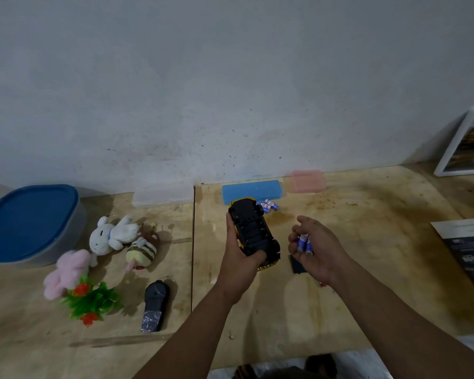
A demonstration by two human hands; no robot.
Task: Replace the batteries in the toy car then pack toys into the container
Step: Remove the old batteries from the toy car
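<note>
My left hand [240, 262] grips the yellow toy car [253, 232], which is turned upside down so its black underside faces up. My right hand [319, 248] is curled around a few blue batteries [304, 243], to the right of the car. More blue batteries [268, 205] lie on the table behind the car. A black flat piece [297, 265], maybe the battery cover, lies under my right hand. The grey container with a blue lid [30, 222] stands at the far left. A white plush [111, 235], a striped bee plush [143, 247] and a pink plush [66, 272] lie beside it.
A green plastic plant with red flowers [92, 299] and a black remote [155, 305] lie at the front left. Clear [163, 198], blue [251, 191] and pink [308, 181] flat cases line the wall. A framed picture [465, 143] leans at right; a printed sheet [468, 250] lies at the right edge.
</note>
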